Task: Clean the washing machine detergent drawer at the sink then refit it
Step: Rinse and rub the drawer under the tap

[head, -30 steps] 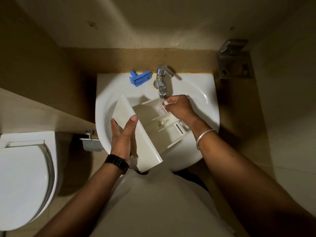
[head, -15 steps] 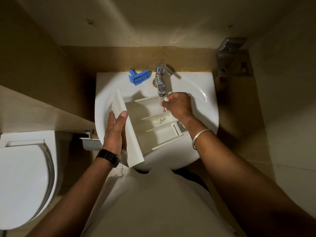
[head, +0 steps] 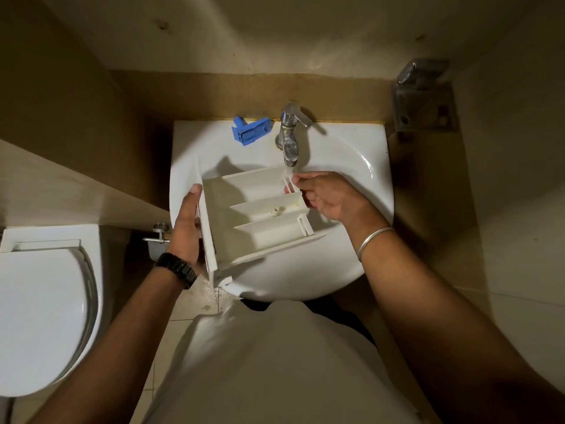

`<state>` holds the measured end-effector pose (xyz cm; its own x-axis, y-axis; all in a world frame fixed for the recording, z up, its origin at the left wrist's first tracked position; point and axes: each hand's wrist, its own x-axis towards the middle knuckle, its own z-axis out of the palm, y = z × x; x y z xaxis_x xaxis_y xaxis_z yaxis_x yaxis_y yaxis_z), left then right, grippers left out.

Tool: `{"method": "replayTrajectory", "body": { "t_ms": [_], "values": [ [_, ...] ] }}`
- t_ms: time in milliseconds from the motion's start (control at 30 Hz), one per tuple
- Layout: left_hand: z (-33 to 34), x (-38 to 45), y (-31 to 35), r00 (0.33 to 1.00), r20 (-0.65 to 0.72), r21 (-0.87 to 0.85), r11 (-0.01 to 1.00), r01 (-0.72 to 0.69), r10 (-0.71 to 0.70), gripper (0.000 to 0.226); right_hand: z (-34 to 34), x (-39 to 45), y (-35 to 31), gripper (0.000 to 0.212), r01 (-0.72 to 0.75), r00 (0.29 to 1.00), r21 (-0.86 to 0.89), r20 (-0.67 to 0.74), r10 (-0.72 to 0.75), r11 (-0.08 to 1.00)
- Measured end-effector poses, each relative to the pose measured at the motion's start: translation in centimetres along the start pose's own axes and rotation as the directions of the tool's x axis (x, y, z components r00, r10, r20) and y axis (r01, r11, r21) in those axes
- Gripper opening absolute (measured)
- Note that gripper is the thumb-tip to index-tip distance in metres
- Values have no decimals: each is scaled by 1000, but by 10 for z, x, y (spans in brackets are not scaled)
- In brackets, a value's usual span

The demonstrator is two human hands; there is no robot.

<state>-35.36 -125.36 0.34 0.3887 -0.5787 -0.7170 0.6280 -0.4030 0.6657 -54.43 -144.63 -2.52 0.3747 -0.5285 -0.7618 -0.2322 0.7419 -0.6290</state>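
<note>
The white detergent drawer (head: pixel 256 218) lies across the white sink (head: pixel 351 154), its three compartments facing up and its front panel to the left. My left hand (head: pixel 186 221) grips the front panel from outside, thumb up along its edge. My right hand (head: pixel 327 194) holds the drawer's back right end, fingers curled over its rim. That back end sits under the chrome tap (head: pixel 289 139), and a thin stream of water runs onto it. A blue drawer insert (head: pixel 249 131) lies on the sink's back ledge, left of the tap.
A white toilet (head: pixel 46 316) with its lid down stands at the left. A metal valve (head: pixel 157 237) juts from the wall under the sink's left side. A metal bracket (head: pixel 423 96) is fixed on the right wall. Water drops spot the tiled floor below the sink's front.
The drawer has turned level and moved back, so its rear end is now under the tap. Water now runs from the tap. Both hands kept their hold.
</note>
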Motion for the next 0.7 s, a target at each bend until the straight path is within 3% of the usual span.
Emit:
{"method": "replayTrajectory", "body": {
  "t_ms": [167,233,333,567,700],
  "values": [
    [-11,4,6,994,112,-101,995,4,8,48,1,0,-11,21,-59,997,-15,-41,58,998],
    [-14,6,3,981,192,-109,994,-1,22,48,-1,-2,-15,13,-78,995,-34,-57,76,996],
    [-16,5,0,966,249,-124,987,103,-69,50,-7,-4,-15,17,-65,994,-47,-93,61,997],
    [-21,12,5,943,227,-149,948,282,-245,46,-16,-15,-27,38,19,992,-189,-117,-42,982],
    [-24,13,-5,956,251,-179,964,198,-150,46,-12,-14,-27,34,-6,994,-186,-109,-15,982]
  ]
}}
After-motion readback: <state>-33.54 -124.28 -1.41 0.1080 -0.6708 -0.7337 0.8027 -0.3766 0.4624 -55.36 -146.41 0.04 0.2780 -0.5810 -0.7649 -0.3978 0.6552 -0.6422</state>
